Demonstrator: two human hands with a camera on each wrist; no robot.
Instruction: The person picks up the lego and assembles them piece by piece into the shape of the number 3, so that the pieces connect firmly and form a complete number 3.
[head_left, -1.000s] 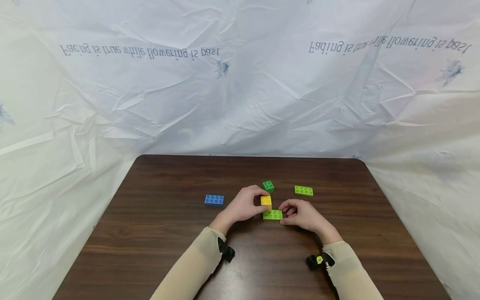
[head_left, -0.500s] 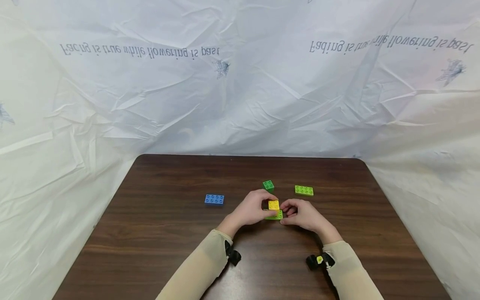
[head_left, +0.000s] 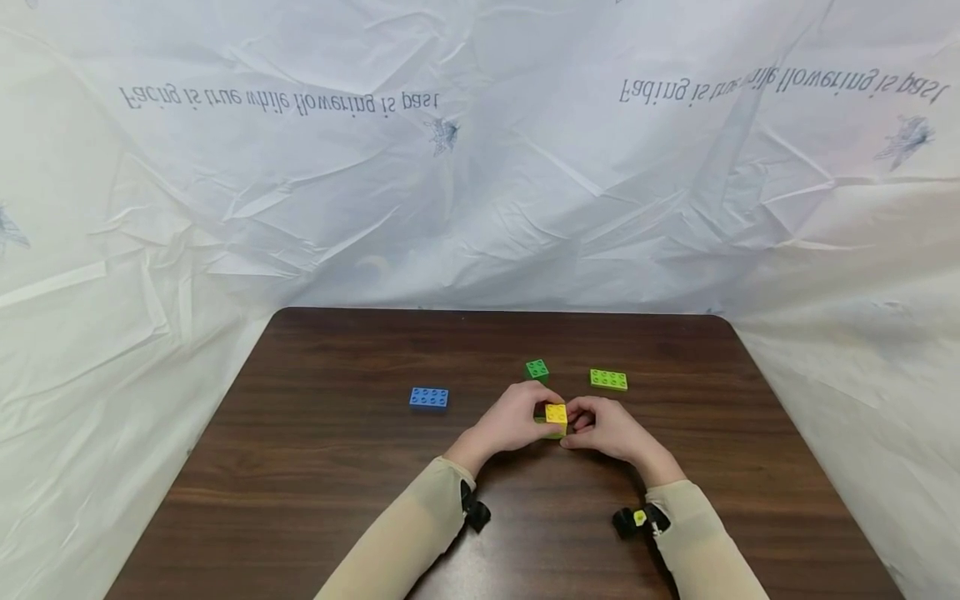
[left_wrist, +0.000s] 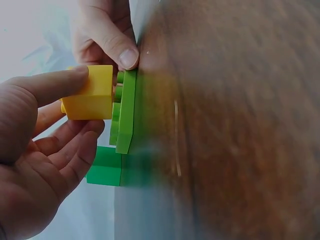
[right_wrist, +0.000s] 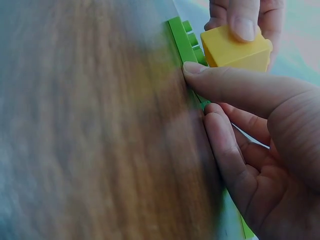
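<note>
Moved rightward, the yellow block (head_left: 556, 414) pinched by the left hand (head_left: 516, 419) is just over the lime block (left_wrist: 128, 110) the right hand (head_left: 609, 431) grips, lower centre.

the tabletop (head_left: 262, 467) is dark brown with wood grain, and its far corners are rounded. on it lies a light-green brick (left_wrist: 128, 110), studs up. from this one, a blue brick (head_left: 429, 398) lies near ten o'clock, a dark-green brick (head_left: 537, 370) just before twelve, a second light-green brick (head_left: 608, 380) near two.

On the sheet (head_left: 480, 225) facing me I read, twice, "Fading is true while flowering is past", creases distorting letters.
</note>
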